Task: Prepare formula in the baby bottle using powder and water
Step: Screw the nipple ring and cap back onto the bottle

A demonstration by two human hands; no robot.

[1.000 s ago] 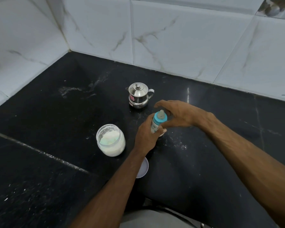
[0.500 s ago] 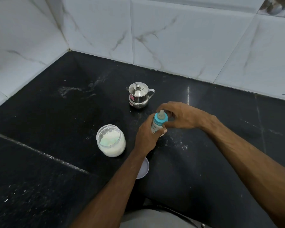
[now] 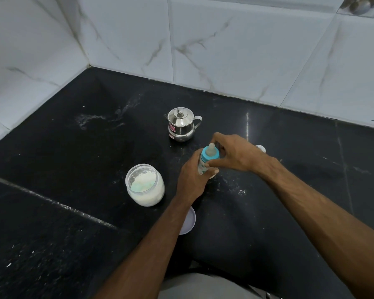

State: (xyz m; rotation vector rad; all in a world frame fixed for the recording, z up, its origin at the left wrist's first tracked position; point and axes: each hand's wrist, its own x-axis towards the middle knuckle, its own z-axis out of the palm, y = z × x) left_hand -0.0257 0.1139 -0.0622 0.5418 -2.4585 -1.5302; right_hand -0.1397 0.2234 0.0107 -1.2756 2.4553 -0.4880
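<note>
On the black surface, between the open powder jar and steel kettle, my left hand grips the baby bottle upright; my right hand pinches its blue collar.

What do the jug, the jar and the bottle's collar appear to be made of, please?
Jug: polished steel, by its mirror-like reflections. Jar: clear, so glass or plastic; the white powder shows through its wall. Collar: probably matte plastic, being opaque turquoise without glints.
</note>
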